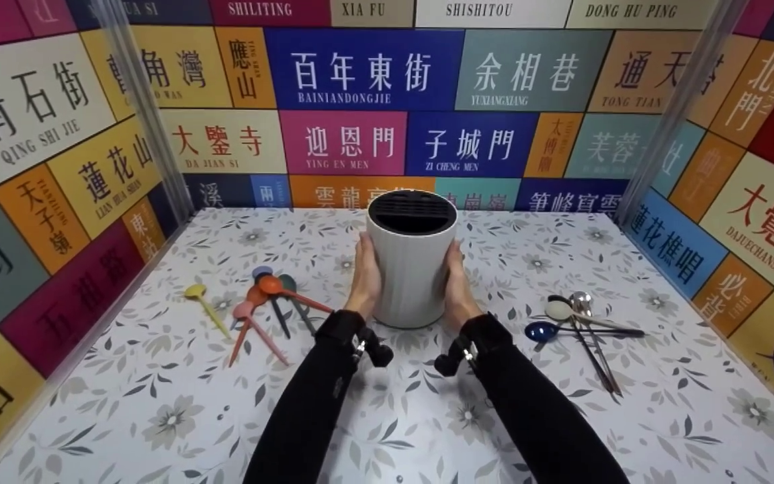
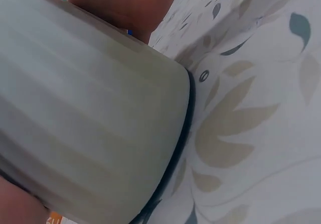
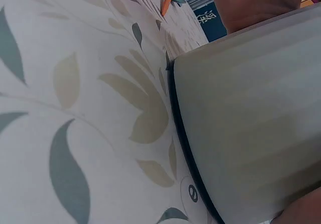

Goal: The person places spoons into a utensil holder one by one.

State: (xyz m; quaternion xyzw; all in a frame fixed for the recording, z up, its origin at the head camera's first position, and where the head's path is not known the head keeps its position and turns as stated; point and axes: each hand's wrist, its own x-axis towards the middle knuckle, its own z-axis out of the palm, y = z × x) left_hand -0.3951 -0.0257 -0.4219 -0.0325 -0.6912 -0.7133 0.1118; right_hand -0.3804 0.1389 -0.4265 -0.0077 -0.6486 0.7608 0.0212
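Observation:
A white ribbed cylindrical utensil holder [image 1: 408, 282] with a black slotted top [image 1: 414, 204] stands upright near the middle of the table in the head view. My left hand [image 1: 364, 279] grips its left side and my right hand [image 1: 459, 289] grips its right side. Both wrist views show fingers and thumb on the holder's wall [image 2: 95, 108], with its dark base rim [image 3: 181, 128] at the patterned cloth. In the head view, whether the base touches the cloth all round cannot be seen. Much of the fingers is hidden behind the holder.
Left of the holder lie several coloured plastic spoons, among them a yellow spoon [image 1: 209, 309] and a pink spoon [image 1: 263, 331]. To the right is a crossed pile with a blue spoon [image 1: 540, 331] and a cream-headed spoon [image 1: 558, 309]. Sign-covered walls [image 1: 367, 70] enclose the table.

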